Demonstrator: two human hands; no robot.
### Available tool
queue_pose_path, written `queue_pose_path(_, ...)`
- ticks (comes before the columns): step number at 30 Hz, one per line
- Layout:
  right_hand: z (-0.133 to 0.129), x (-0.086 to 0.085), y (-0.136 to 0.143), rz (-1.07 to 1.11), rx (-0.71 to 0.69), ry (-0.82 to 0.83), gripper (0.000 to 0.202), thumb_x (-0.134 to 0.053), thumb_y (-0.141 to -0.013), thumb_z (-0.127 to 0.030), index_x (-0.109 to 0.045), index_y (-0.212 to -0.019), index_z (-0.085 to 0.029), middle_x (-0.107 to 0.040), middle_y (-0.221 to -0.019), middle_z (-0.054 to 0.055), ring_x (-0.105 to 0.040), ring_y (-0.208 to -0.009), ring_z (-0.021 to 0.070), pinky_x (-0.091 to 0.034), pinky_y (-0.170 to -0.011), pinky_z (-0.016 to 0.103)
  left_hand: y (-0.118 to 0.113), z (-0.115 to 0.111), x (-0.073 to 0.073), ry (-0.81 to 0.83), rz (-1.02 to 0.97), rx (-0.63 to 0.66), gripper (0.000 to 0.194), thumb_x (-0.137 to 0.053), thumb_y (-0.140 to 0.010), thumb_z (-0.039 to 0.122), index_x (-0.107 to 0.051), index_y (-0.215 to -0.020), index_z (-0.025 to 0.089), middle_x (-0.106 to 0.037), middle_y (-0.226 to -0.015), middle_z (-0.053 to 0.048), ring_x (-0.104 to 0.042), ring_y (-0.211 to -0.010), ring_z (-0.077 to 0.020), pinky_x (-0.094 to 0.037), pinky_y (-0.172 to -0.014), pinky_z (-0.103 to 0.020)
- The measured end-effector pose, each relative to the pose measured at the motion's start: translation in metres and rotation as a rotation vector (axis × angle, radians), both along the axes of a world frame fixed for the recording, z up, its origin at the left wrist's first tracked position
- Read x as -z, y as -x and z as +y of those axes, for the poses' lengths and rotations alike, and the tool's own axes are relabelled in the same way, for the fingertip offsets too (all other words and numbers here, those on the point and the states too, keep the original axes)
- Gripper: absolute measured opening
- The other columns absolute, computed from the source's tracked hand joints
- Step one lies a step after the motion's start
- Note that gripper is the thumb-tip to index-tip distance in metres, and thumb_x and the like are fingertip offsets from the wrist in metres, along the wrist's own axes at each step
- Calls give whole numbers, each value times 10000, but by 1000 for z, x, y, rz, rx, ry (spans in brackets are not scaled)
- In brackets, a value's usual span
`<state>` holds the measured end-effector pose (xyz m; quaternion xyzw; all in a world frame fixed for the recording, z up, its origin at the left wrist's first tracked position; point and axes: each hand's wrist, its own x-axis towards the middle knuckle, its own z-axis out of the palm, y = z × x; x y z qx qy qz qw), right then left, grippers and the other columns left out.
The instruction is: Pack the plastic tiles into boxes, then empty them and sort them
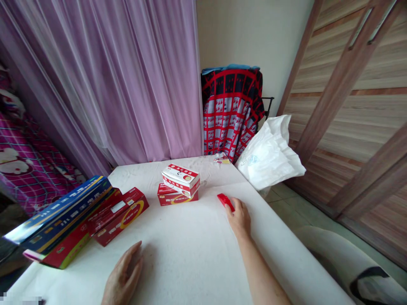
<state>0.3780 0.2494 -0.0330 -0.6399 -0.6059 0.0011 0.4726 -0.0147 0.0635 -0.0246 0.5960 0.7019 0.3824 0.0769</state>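
Observation:
My right hand point(241, 217) rests on the right side of the white-covered table point(197, 258), its fingers closed round a small red plastic tool point(224, 200). Most of that tool is under the fingers, so its exact kind is unclear. At the front left, my left hand point(122, 275) lies on its side with the thumb apart from the fingers, holding nothing. Between and beyond the hands, a white and red box point(180, 177) sits askew on top of a red box point(173, 200). Another red box point(122, 218) stands beyond my left hand.
A long blue box point(63, 212) leans over a long red box point(68, 250) along the left edge. A white plastic bag point(270, 154) hangs by the right edge. At the far edge lies a small crumpled wrapper point(221, 158). A purple curtain point(143, 84) borders the back.

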Motion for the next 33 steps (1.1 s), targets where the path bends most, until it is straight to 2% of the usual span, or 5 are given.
queue_pose_path(4, -10, 11, -9, 419, 69, 35, 476, -426, -769, -543, -658, -937, -163, -711, -919, 138, -626, -807, 235, -489, -704, 343, -6, 2, -7, -7, 17, 10, 409, -503, -813, 434, -658, -1130, 225, -728, -1125, -63, -689, -1024, -220, -552, -933, -352)
queue_pose_path(7, -32, 13, -16, 508, 22, 127, 514, -465, -692, -565, -673, -929, -159, -726, -912, 138, -631, -792, 238, -494, -704, 344, -17, 2, -13, 18, 5, 36, 373, -472, -834, 334, -654, -1123, 184, -719, -1114, -97, -681, -1026, -221, -547, -938, -365)
queue_pose_path(12, -76, 12, -20, 447, -36, 220, 546, -477, -643, -581, -694, -913, -159, -742, -907, 141, -651, -798, 264, -498, -734, 374, -30, -5, -14, 46, -14, 15, 263, -531, -880, 281, -650, -1101, 204, -688, -1123, -88, -637, -1049, -198, -505, -976, -387)
queue_pose_path(23, -169, 8, -10, 283, -114, 317, 502, -448, -630, -536, -711, -884, -191, -752, -944, 124, -669, -860, 297, -502, -746, 390, -34, -52, -12, 91, -20, 73, 358, -565, -896, 381, -572, -1201, 194, -591, -1235, -100, -603, -1035, -211, -535, -874, -438)
queue_pose_path(33, -187, 0, 4, 124, -157, 290, 439, -456, -667, -500, -739, -824, -204, -762, -860, 100, -661, -739, 245, -491, -655, 333, -33, -116, -13, 82, 89, 120, 336, -557, -901, 379, -583, -1185, 202, -591, -1241, -99, -599, -1045, -209, -527, -892, -440)
